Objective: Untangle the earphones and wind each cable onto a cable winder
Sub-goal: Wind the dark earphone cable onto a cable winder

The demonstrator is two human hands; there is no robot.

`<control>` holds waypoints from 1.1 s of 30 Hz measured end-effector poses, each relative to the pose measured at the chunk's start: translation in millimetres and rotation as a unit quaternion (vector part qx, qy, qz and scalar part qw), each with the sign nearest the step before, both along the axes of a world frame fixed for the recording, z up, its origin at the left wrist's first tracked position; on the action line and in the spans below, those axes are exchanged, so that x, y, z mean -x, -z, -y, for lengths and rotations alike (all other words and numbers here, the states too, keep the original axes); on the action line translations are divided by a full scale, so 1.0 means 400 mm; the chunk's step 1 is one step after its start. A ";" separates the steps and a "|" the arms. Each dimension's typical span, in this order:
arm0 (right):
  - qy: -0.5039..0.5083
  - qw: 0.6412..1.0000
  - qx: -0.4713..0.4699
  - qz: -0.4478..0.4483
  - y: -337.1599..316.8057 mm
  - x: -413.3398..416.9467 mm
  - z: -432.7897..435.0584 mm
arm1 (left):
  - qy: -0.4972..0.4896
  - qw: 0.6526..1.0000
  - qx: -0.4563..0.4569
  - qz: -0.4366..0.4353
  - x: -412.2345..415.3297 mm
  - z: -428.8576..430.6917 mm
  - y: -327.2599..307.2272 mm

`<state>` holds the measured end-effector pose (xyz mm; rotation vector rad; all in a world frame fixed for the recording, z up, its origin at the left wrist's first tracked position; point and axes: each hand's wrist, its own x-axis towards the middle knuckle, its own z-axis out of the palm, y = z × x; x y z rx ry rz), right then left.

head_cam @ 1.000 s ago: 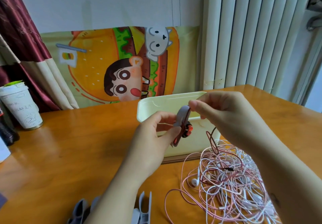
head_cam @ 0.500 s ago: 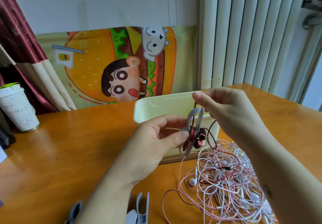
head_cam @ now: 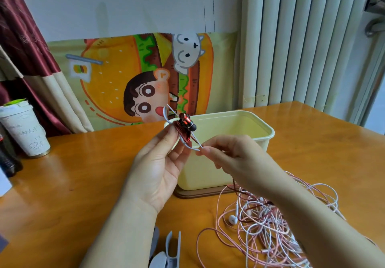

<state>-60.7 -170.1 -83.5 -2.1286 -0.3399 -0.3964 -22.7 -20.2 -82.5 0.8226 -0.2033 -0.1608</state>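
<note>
My left hand [head_cam: 159,168] holds a grey cable winder [head_cam: 181,136] upright by its middle, in front of the cream box. Dark red cable [head_cam: 183,134] is wound round the winder's waist, with the red and black earbuds [head_cam: 187,122] sitting on top of the coil. My right hand [head_cam: 231,156] pinches the red cable close to the winder's lower right tip; the cable runs down behind that hand to the tangle. A tangled heap of pink, white and red earphones [head_cam: 268,232] lies on the table at the lower right, partly under my right forearm.
A cream plastic box [head_cam: 235,138] on a brown lid stands just behind the hands. Spare grey winders [head_cam: 170,251] lie at the table's near edge. A paper cup [head_cam: 23,128] stands at far left. The wooden table [head_cam: 83,184] meets a cartoon poster and curtains behind.
The winder has turned in my left hand, earbuds now on top. My right hand came down from above the winder to its lower right tip, carrying the red cable round.
</note>
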 end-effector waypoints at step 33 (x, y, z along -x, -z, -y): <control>0.187 0.965 -0.037 0.180 -0.047 0.002 0.106 | 0.184 0.828 -0.466 0.253 0.027 0.008 0.048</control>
